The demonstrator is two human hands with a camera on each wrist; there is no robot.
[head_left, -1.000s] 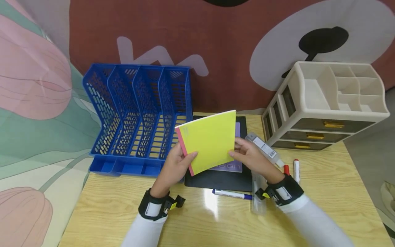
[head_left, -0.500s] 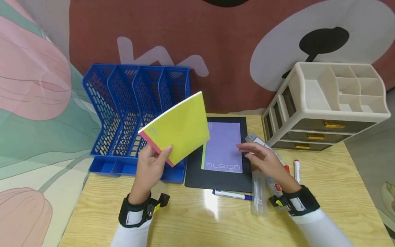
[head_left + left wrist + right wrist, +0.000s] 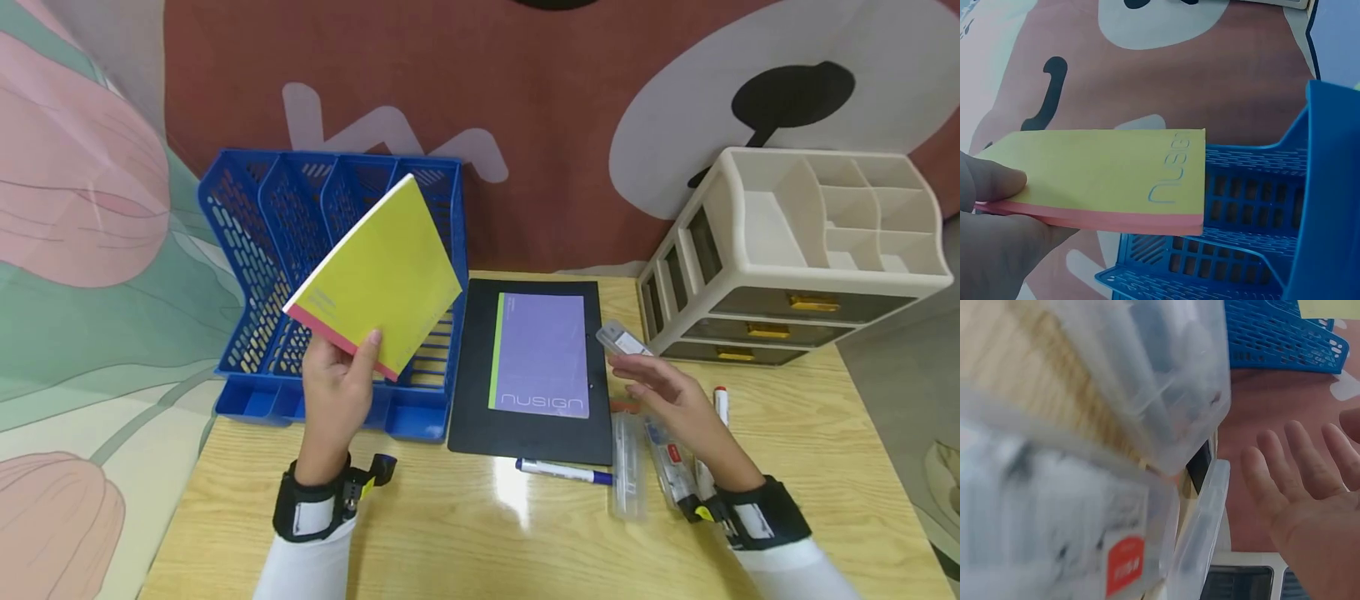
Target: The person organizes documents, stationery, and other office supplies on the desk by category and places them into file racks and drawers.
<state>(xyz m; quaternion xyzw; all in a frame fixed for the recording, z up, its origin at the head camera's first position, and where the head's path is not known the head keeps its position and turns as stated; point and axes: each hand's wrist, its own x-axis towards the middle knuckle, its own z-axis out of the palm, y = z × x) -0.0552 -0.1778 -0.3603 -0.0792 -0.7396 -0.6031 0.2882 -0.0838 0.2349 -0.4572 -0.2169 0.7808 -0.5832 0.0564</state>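
Currently the left hand (image 3: 336, 400) has its grip clamped on the yellow notebook (image 3: 382, 275), thumb on the cover and fingers underneath, near the end of the pink spine strip (image 3: 322, 332). The notebook is held tilted above the blue rack (image 3: 277, 233), its upper corner over the dividers; whether any edge touches the plastic cannot be told. Most of its cover extends beyond that one-sided hold, so it could plausibly pivot or sag if the thumb eased, since no second hand supports the far side. Lowered at this slant, its leading corner might catch on a divider and bend the cover or push the rack askew; squaring it to a bay first would lessen that. The right hand (image 3: 682, 404) has its grip apart, fingers loose and holding nothing, over the clear cases (image 3: 628, 467) on the worktop (image 3: 450, 525). Its wrist band (image 3: 772, 510) sits close to them, so a careless sweep might knock a case or set the red-capped marker (image 3: 721, 415) rolling. A wide swing back could also nudge the purple notebook (image 3: 542, 354), which lies flat on the black folder (image 3: 487, 433) without anything visible holding it in place.
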